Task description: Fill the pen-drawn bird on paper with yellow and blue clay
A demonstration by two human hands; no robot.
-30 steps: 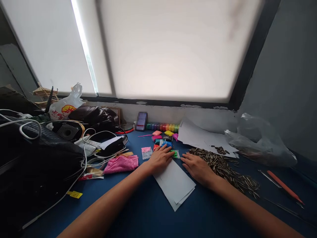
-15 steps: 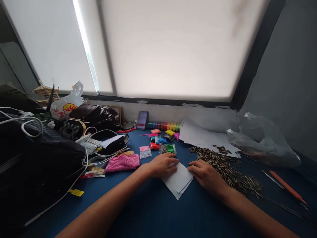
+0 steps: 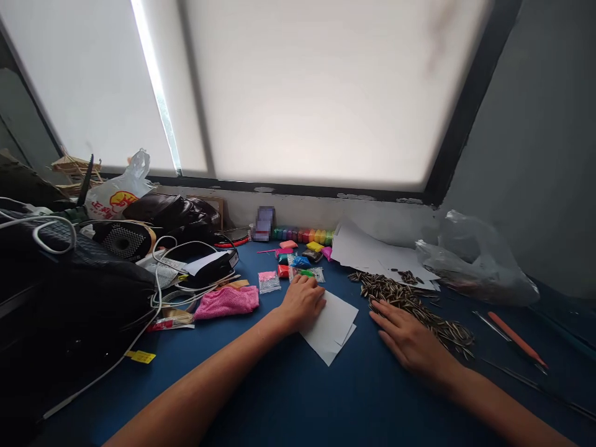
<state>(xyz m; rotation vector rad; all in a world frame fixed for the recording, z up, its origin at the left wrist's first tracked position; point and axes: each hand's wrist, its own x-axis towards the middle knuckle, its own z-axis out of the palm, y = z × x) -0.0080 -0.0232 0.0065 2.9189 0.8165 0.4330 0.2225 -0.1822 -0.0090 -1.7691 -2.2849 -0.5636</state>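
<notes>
On paper (image 3: 339,313) | left hand (image 3: 303,302) palm down | right hand (image 3: 410,340) beside seeds (image 3: 386,289)

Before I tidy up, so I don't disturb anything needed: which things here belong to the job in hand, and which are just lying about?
Seemingly in use:
white paper, under the left hand
possibly the striped seeds, by the right hand

Apparently just lying about:
pink cloth
orange-handled tool
clear plastic bag at right

Backlit pale blinds (image 3: 316,93) hang behind a blue table (image 3: 354,403), beside a grey wall (image 3: 535,136)
</notes>
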